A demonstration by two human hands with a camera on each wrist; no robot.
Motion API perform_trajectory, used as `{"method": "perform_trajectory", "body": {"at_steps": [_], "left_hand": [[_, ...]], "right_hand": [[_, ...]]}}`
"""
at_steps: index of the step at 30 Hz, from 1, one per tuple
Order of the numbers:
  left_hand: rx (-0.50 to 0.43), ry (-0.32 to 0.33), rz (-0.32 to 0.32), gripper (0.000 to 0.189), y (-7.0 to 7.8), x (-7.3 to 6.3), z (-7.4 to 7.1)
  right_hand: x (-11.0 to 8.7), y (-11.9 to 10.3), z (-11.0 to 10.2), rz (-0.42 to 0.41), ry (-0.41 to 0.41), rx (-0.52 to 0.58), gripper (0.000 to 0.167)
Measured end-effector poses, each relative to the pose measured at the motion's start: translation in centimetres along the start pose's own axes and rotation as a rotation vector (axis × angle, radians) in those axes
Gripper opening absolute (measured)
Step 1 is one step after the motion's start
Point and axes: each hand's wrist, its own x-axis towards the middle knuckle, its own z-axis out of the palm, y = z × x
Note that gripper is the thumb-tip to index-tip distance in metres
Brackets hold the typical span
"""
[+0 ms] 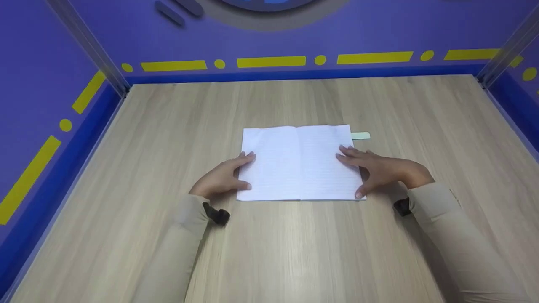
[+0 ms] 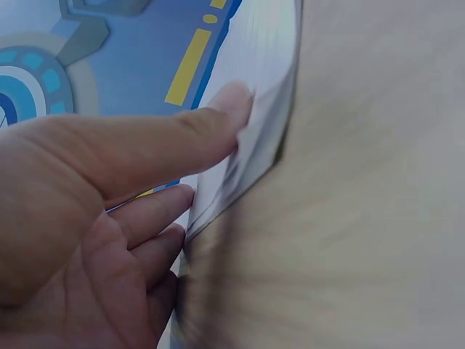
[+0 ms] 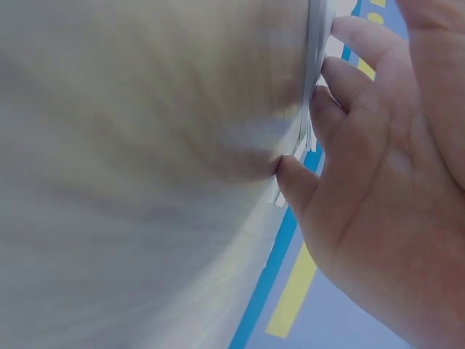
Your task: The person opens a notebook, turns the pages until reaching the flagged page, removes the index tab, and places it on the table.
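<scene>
Notebook (image 1: 271,164), one, spread; left hand (image 1: 220,176) and right hand (image 1: 381,169) apart, unclenched on opposite edges; uneven pressure could crease it.

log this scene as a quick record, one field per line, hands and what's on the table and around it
item: notebook, open, white pages faintly lined
left hand: touching the left page near its outer edge, thumb toward the lower corner
right hand: fingertips on the right page, thumb at its lower outer corner
marker: pale green strip jutting past the right page's edge, near the top
surface: wood-grain table
backdrop: blue-purple wall with yellow bars and dots
</scene>
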Motion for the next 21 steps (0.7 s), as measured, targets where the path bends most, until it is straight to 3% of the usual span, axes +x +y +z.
{"method": "perform_trajectory", "body": {"at_steps": [21], "left_hand": [[0.014,-0.022,-0.007,0.089,0.01,-0.08,-0.02]], "right_hand": [[-0.05,-0.12,0.23,0.024,0.011,-0.007,0.114]]}}
